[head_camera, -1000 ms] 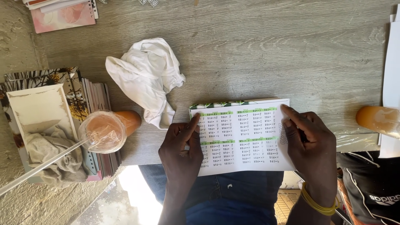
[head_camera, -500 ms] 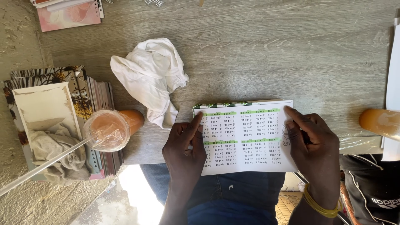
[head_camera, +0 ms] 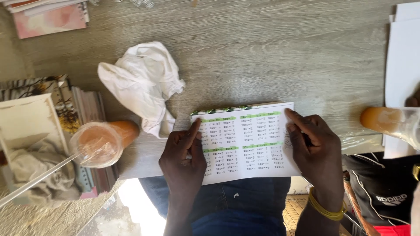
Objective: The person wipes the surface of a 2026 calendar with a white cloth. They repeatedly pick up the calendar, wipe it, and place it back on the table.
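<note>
A white booklet [head_camera: 245, 140] with green header bars and small printed tables lies at the near edge of the grey wooden table [head_camera: 271, 57]. My left hand [head_camera: 183, 155] rests on its left side, index finger pointing up along the edge. Over on the booklet's other side, my right hand [head_camera: 315, 150] presses down with fingers flat; a yellow band circles that wrist. Both hands hold the booklet flat against the table.
A crumpled white cloth [head_camera: 142, 85] lies left of the booklet. A plastic cup with orange drink and a straw [head_camera: 98, 142] stands at left beside stacked books and a white box [head_camera: 26, 126]. Another orange cup [head_camera: 389, 122] and white sheets [head_camera: 402, 65] sit at right.
The view has shifted slightly; my hands stay pressed on the booklet with hardly any movement.
</note>
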